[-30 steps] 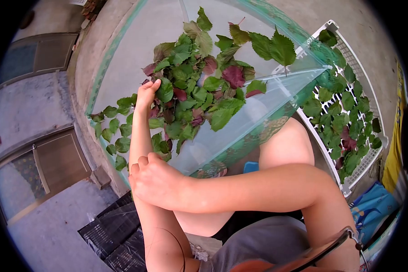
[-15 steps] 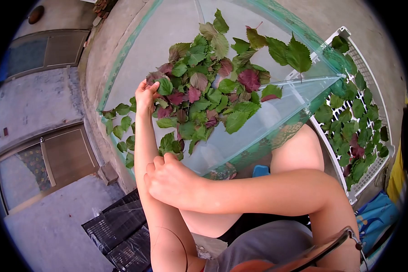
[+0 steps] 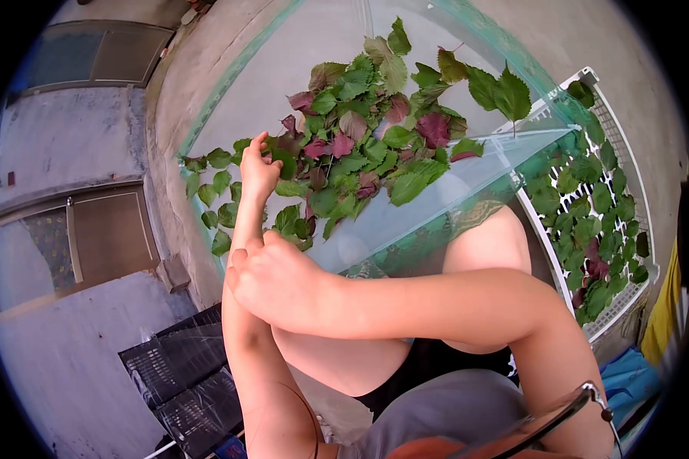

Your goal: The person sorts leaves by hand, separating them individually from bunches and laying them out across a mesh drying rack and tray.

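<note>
My left hand [image 3: 260,170] is at the left side of a heap of perilla leaves [image 3: 352,124], green and purple with toothed edges. A green leaf [image 3: 285,162] is between its thumb and fingers, and the forefinger points up. The heap lies in a pale mesh food cover [image 3: 505,149] with a green lace border. My right hand [image 3: 277,281] is closed, its knuckles up, and rests on my left forearm. Its fingertips and palm are hidden, so I cannot tell whether anything is inside.
On the right, a white plastic crate [image 3: 631,145] carries more leaves. Black plastic sheeting [image 3: 176,367] lies at lower left beside a wall with framed windows [image 3: 115,237]. Blue cloth [image 3: 628,379] and yellow cloth [image 3: 664,310] are at lower right. My bare knee [image 3: 490,249] is beside the cover.
My left hand has drawn back a little from the heap, bringing the green leaf with it. My right hand is still on the left forearm. The view has shifted slightly.
</note>
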{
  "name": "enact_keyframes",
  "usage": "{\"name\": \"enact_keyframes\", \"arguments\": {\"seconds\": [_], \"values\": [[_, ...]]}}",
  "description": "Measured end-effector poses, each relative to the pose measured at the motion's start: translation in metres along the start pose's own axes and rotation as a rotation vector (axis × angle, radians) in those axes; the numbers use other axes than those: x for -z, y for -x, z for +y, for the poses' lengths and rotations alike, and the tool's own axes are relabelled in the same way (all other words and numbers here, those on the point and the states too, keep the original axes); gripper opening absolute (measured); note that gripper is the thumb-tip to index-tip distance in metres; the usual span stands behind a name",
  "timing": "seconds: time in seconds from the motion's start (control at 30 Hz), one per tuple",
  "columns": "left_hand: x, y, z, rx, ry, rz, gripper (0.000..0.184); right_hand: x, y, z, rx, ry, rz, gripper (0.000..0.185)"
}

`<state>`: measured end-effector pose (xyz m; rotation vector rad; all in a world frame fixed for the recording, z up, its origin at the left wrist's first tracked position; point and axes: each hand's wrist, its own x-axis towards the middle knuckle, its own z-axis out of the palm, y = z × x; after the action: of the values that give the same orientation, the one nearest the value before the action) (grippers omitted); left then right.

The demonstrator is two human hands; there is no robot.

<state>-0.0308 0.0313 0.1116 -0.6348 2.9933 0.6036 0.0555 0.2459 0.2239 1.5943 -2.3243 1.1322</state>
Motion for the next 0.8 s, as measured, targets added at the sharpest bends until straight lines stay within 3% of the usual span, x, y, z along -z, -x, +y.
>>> {"name": "enact_keyframes", "arguments": {"seconds": [0.07, 0.13, 0.17, 0.37, 0.4, 0.43, 0.53, 0.67, 0.8], "values": [[0.010, 0.018, -0.001, -0.024, 0.027, 0.067, 0.064, -0.004, -0.003, -0.005, 0.036, -0.074, 0.146, 0.011], [0.019, 0.041, 0.002, 0.059, 0.122, 0.070, 0.060, -0.005, -0.003, -0.011, 0.076, -0.081, 0.149, 0.011], [0.024, 0.053, 0.004, 0.020, 0.169, 0.133, 0.048, -0.006, -0.002, -0.015, 0.105, -0.096, 0.177, 0.011], [0.091, 0.117, -0.001, 0.006, 0.151, 0.316, 0.021, 0.005, 0.011, -0.011, 0.220, -0.096, 0.168, 0.012], [0.102, 0.132, -0.009, 0.005, 0.318, 0.370, 0.019, 0.007, 0.012, -0.005, 0.218, -0.057, 0.159, 0.012], [0.119, 0.150, -0.015, -0.081, 0.225, 0.441, 0.019, 0.013, 0.013, -0.004, 0.177, -0.037, 0.140, 0.013], [0.160, 0.207, -0.021, 0.022, 0.343, 0.524, 0.016, 0.022, 0.019, 0.000, 0.125, 0.006, 0.064, 0.013], [0.171, 0.260, -0.055, 0.100, 0.544, 0.532, 0.013, 0.020, 0.022, -0.011, 0.112, 0.024, 0.012, 0.015], [0.169, 0.280, -0.073, 0.137, 0.672, 0.516, 0.012, 0.011, 0.039, -0.030, 0.104, -0.160, -0.062, 0.014]]}}
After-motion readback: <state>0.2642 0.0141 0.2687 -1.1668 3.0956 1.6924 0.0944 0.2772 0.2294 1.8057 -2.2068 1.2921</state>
